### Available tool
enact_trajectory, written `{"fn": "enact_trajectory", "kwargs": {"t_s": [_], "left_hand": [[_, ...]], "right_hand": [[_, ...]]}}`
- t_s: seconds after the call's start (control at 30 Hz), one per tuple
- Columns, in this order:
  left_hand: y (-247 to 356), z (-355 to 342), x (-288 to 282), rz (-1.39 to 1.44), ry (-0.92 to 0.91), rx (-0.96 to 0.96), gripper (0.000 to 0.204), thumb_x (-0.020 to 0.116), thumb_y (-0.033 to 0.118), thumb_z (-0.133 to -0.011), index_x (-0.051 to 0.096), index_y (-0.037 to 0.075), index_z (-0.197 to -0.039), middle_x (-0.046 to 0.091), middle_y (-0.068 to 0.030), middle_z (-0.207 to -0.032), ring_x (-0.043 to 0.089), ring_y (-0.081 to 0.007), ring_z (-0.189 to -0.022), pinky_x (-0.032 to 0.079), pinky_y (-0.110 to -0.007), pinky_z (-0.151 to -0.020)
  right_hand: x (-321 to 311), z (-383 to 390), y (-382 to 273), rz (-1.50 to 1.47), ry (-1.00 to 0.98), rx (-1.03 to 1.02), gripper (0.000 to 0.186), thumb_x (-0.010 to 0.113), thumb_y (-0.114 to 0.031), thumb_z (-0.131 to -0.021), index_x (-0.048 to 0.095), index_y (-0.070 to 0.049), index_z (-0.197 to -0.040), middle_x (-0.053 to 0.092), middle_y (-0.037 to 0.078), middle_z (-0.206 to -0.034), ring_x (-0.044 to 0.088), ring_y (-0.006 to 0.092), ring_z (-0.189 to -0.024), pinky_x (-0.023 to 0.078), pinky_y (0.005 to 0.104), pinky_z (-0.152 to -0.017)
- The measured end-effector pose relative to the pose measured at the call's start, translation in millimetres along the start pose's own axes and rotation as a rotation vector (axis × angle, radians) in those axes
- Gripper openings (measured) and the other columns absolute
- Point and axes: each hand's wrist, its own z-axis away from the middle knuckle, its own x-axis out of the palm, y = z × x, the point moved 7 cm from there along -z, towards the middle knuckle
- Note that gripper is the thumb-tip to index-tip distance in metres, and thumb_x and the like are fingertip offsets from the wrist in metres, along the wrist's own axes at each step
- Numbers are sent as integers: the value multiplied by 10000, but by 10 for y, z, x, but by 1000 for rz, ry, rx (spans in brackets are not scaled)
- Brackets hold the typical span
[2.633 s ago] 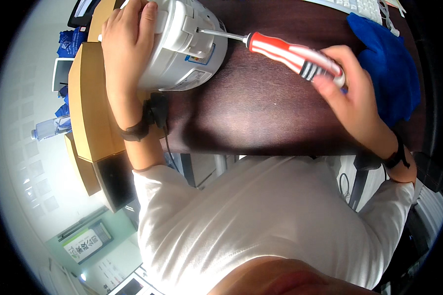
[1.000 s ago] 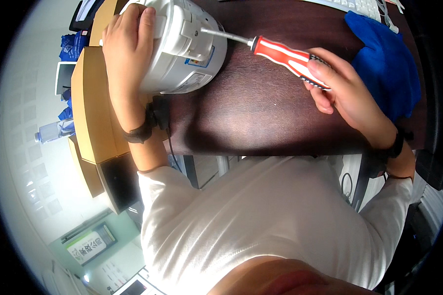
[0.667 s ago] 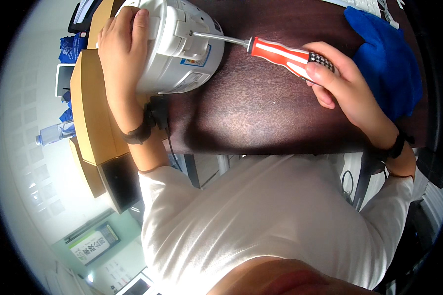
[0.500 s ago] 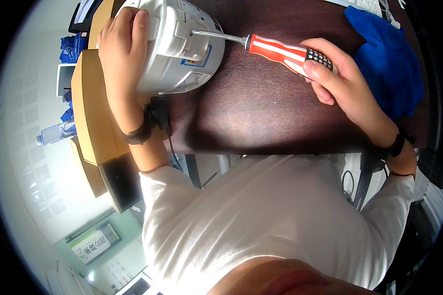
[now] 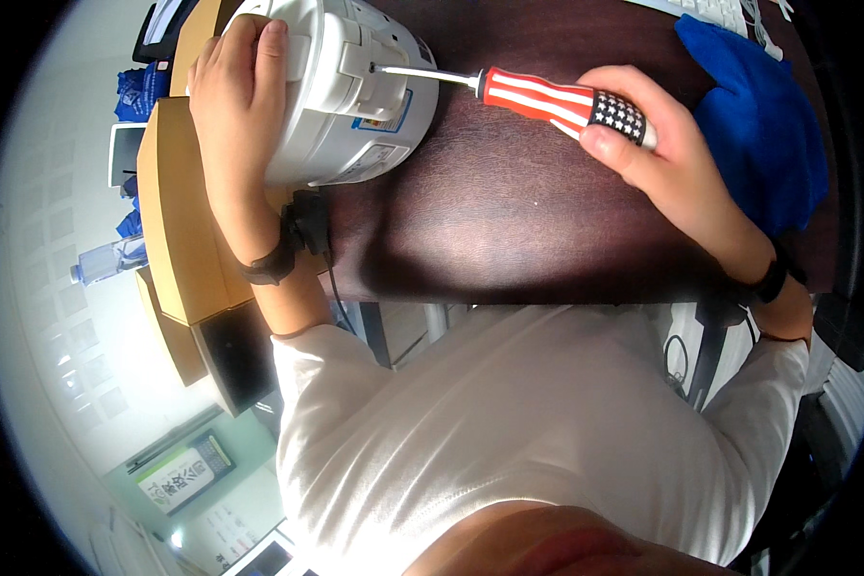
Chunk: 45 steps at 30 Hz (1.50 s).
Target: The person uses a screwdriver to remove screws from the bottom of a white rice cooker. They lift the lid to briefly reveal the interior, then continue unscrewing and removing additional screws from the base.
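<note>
A white rice cooker (image 5: pixel 394 144) lies tilted at the far left of the table, with its hinge side facing right. My left hand (image 5: pixel 245 82) is closed over its edge, thumb bent on top; the other fingertips are mostly hidden. My right hand (image 5: pixel 658 134) grips the butt end of a screwdriver (image 5: pixel 538 94), thumb on the near side and index finger along the far side. Its handle has red and white stripes and a black band with white stars. The metal shaft points left, and its tip meets a small hole in the cooker's hinge part.
A blue cloth (image 5: pixel 763 134) lies to the right, beyond my right hand. Behind it is part of a white keyboard (image 5: pixel 696 8). Cardboard boxes (image 5: pixel 187 211) stand left of the dark brown table (image 5: pixel 509 240). A black cable (image 5: pixel 334 288) hangs over the near edge.
The screwdriver handle has turned about its length, showing more of the starred band. My right fingers have shifted around it. The tip and my left hand stay in place.
</note>
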Motion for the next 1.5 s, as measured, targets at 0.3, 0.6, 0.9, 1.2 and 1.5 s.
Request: {"fn": "enact_trajectory", "kwargs": {"t_s": [0.3,0.6,0.9,1.2,1.5], "left_hand": [[83,0,-10,41,-61,-71,277,483,258,-932,587,1,-935,587,-154,-824,530,-295,-785,407,-371,-732],[100,18,-30,-13,-51,-25,263,480,259,-933,594,23,-941,603,-136,-833,537,-308,-777,403,-376,-755],[60,0,-34,47,-71,-27,258,486,257,-927,590,21,-929,595,-145,-820,544,-318,-785,416,-378,-727],[115,-1,-102,-2,-16,30,254,484,269,-921,584,36,-934,588,-155,-804,543,-349,-803,413,-408,-721],[119,-8,-65,-19,-32,37,257,473,275,-923,583,44,-898,581,-152,-780,540,-354,-790,407,-417,-717]], "right_hand": [[32,-30,-450,904,17,-544,450,771,-138,-683,545,-82,-1068,532,87,-816,604,196,-711,512,311,-621],[164,62,131,-748,-234,879,391,531,-411,-898,536,-24,-951,542,21,-646,346,14,-375,241,159,-339],[-17,-80,-32,-162,-143,361,327,681,-232,-805,529,-1,-979,603,59,-720,535,97,-491,406,211,-429],[-73,-162,-14,-46,-36,334,257,630,-240,-841,555,-34,-974,606,83,-704,564,118,-491,416,209,-421],[181,85,42,-731,-175,987,461,396,-470,-937,557,-46,-851,462,13,-485,364,74,-303,256,203,-286]]}}
